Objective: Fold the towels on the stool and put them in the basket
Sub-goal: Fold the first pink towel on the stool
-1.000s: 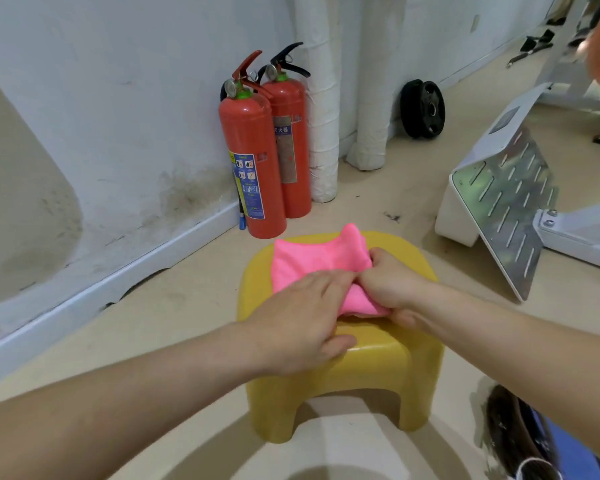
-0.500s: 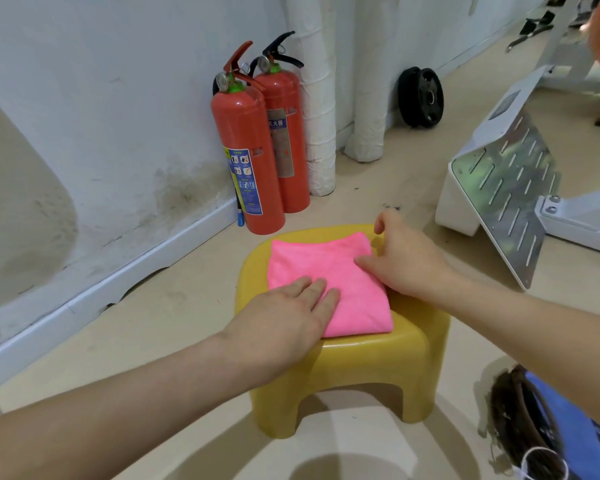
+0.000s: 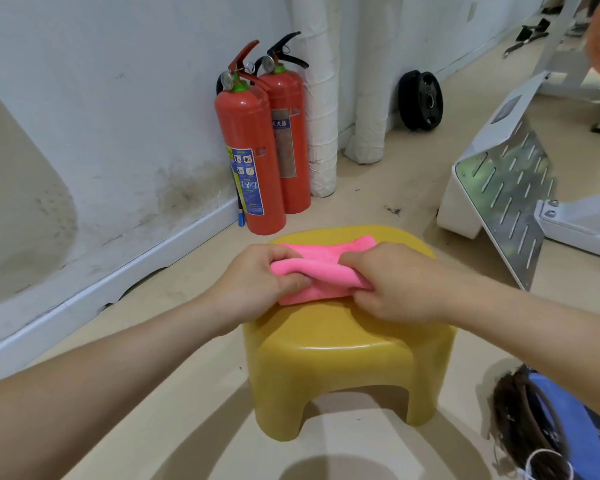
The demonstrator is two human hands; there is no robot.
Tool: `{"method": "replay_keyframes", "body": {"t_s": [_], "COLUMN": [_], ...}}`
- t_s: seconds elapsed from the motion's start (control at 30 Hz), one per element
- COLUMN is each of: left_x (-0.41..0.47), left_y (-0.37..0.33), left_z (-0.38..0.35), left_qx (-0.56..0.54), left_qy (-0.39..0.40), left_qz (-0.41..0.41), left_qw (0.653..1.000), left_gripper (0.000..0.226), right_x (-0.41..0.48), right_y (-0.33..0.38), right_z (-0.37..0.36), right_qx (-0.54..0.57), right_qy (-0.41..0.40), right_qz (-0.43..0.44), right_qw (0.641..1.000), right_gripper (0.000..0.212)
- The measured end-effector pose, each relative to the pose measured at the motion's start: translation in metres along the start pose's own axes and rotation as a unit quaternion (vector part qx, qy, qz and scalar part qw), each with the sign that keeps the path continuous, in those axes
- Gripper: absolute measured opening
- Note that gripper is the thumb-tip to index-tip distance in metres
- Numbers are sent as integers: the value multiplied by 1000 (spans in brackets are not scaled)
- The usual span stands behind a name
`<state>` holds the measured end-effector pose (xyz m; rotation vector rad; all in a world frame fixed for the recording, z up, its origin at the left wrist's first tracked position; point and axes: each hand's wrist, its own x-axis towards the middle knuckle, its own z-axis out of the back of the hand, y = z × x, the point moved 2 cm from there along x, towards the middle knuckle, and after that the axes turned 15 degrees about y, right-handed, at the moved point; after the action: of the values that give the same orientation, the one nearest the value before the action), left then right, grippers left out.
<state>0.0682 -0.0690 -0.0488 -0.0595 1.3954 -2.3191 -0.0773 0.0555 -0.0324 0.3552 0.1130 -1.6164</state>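
Both forearms reach in from the lower corners and meet over the yellow stool (image 3: pixel 347 362). The left hand (image 3: pixel 253 285) and the right hand (image 3: pixel 399 289), knuckles up, each pinch one end of a raised fold in the pink towel (image 3: pixel 321 273), fingers (image 3: pixel 271 252) curled over the cloth and clamped on it. The towel lies on the stool's seat, its far part flat. The fingertips are buried in the fabric, and the hands cover the towel's side edges. The basket (image 3: pixel 515 420) at the lower right is cut off by the frame and partly behind the right forearm; something blue lies in it. Bare floor (image 3: pixel 187 306) surrounds the stool, and two fire extinguishers (image 3: pixel 253 161) stand beyond it by the wall.
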Motion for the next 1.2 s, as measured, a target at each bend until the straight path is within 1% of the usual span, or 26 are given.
{"method": "replay_keyframes", "body": {"t_s": [0.03, 0.1, 0.13, 0.17, 0.23, 0.3, 0.33, 0.37, 0.43, 0.5, 0.53, 0.6, 0.67, 0.73, 0.8, 0.9, 1.0, 1.07, 1.1, 1.2], "left_x": [2, 5, 7, 10, 17, 24, 28, 32, 39, 46, 49, 52, 52, 50, 49, 48, 47, 44, 41, 33], "left_y": [1, 1, 0, 0, 3, 6, 8, 9, 11, 12, 12, 12, 10, 9, 10, 15, 14, 11, 9, 1], "left_z": [0, -1, 1, 3, 9, 12, 13, 12, 13, 14, 15, 14, 11, 9, 10, 18, 21, 20, 18, 10], "left_qx": [33, 115, 138, 149, 153, 148, 155, 172, 202, 213, 221, 253, 303, 353, 370, 341, 290, 272, 282, 347], "left_qy": [-11, -32, -40, -46, -56, -65, -67, -67, -62, -55, -51, -48, -54, -61, -61, -37, 13, 43, 51, 30], "left_qz": [-12, -30, -29, -21, 7, 33, 39, 41, 52, 68, 76, 81, 61, 35, 36, 76, 72, 85, 95, 89], "left_qw": [999, 992, 989, 988, 987, 986, 985, 982, 976, 973, 971, 963, 950, 933, 926, 936, 954, 958, 953, 933], "left_gripper": [10, 7, 6, 6, 14, 23, 25, 26, 25, 22, 21, 20, 21, 25, 30, 40, 40, 42, 44, 41], "right_x": [1, 2, 3, 4, 6, 11, 14, 17, 23, 28, 30, 33, 36, 37, 37, 38, 43, 46, 47, 47], "right_y": [-4, -17, -23, -29, -41, -48, -49, -50, -47, -45, -47, -49, -50, -51, -54, -56, -45, -36, -32, -25], "right_z": [1, 8, 11, 12, 7, -3, -7, -9, -6, -3, -3, -4, -5, -3, 1, 8, 10, 10, 11, 14], "right_qx": [40, 152, 196, 230, 313, 388, 408, 402, 347, 333, 355, 419, 451, 441, 385, 290, 232, 193, 185, 170], "right_qy": [-15, 0, 10, 14, 2, -36, -54, -66, -69, -65, -59, -42, -32, -27, -18, 1, 18, 28, 35, 64], "right_qz": [-6, -16, -16, -20, -45, -83, -107, -130, -167, -189, -195, -208, -213, -210, -203, -179, -128, -119, -122, -134], "right_qw": [999, 988, 980, 973, 949, 917, 905, 904, 920, 922, 912, 883, 866, 872, 900, 940, 964, 974, 975, 974], "right_gripper": [11, 8, 12, 16, 18, 17, 18, 19, 22, 22, 22, 20, 19, 17, 20, 30, 32, 37, 41, 45]}}
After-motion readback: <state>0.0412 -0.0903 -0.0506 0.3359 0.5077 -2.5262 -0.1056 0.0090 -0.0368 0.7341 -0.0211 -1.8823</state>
